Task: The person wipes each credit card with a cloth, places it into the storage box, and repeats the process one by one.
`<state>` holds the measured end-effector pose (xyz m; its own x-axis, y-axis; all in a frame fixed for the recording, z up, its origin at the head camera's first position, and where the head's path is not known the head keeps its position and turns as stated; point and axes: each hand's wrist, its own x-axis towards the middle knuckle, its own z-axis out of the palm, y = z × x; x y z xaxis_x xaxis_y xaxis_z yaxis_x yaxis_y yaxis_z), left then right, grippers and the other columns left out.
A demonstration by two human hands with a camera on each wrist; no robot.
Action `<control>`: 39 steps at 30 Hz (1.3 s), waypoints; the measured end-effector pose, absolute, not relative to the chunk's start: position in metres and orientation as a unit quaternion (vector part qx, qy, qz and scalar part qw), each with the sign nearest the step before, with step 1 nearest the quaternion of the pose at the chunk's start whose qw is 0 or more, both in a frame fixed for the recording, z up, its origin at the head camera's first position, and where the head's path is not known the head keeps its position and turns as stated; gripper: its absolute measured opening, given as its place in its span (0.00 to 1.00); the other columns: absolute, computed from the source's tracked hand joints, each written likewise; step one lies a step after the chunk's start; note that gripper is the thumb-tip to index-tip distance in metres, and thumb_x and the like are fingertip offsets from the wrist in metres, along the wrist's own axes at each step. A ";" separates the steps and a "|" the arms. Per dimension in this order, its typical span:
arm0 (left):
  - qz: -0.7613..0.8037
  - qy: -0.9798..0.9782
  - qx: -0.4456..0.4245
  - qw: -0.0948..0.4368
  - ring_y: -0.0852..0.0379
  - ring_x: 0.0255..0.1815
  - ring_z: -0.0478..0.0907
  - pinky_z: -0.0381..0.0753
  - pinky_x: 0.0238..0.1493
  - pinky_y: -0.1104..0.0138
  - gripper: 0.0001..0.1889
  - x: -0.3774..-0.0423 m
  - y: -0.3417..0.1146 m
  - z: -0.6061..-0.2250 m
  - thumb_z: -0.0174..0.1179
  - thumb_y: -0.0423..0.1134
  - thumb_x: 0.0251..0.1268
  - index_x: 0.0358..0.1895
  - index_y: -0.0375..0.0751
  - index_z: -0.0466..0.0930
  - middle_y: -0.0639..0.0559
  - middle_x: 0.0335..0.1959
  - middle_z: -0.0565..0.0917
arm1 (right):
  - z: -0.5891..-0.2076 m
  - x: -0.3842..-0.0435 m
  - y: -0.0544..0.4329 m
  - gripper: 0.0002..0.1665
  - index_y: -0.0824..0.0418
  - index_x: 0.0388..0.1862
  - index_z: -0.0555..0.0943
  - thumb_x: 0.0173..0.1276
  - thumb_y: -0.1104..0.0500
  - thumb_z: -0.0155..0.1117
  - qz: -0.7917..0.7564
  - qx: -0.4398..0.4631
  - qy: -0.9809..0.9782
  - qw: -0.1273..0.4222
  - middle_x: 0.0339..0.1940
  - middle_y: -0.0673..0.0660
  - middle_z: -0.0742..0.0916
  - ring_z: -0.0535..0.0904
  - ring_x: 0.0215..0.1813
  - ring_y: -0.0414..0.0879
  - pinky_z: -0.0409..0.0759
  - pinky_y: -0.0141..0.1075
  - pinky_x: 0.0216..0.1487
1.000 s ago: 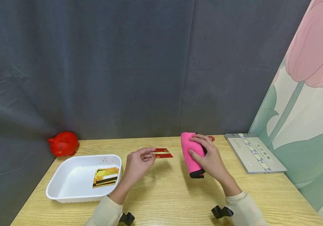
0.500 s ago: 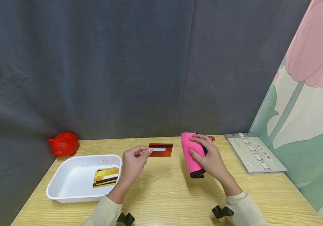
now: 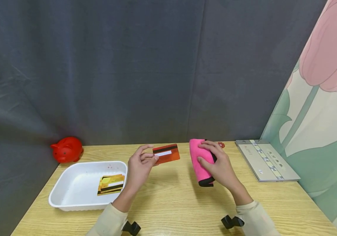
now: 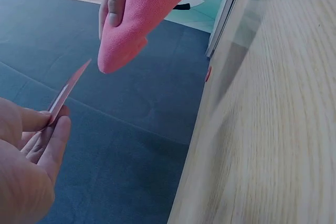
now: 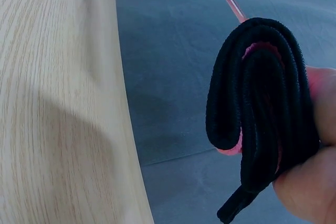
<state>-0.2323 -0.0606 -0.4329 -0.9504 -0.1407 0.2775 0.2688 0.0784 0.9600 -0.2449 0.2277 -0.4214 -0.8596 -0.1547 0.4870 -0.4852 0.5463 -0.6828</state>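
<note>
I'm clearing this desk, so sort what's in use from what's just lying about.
In use:
left hand pinching the red card
right hand gripping the pink pouch
white tray holding yellow cards

Lying about:
red piggy bank
grey flat box
small red thing behind the pouch

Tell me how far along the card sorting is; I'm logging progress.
Yellow cards already lie in the white plastic tray. In hand: the left hand pinches a red-orange card above the wooden table, while the right hand grips the pink fabric pouch. That card is not in the tray yet.
</note>
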 end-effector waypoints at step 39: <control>-0.659 -0.740 -0.104 0.091 0.47 0.47 0.90 0.85 0.39 0.74 0.22 -0.230 -0.049 -0.443 0.67 0.23 0.63 0.61 0.39 0.85 0.36 0.50 0.88 | -0.434 -0.238 0.202 0.26 0.54 0.59 0.85 0.62 0.67 0.76 0.448 0.267 -0.828 0.206 0.66 0.53 0.82 0.77 0.69 0.51 0.79 0.26 0.59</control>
<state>-0.2299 -0.0489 -0.4431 -0.9619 0.0333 0.2714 0.2734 0.1105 0.9555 -0.2377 0.2024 -0.4340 -0.7731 -0.2579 0.5795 -0.6261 0.4569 -0.6319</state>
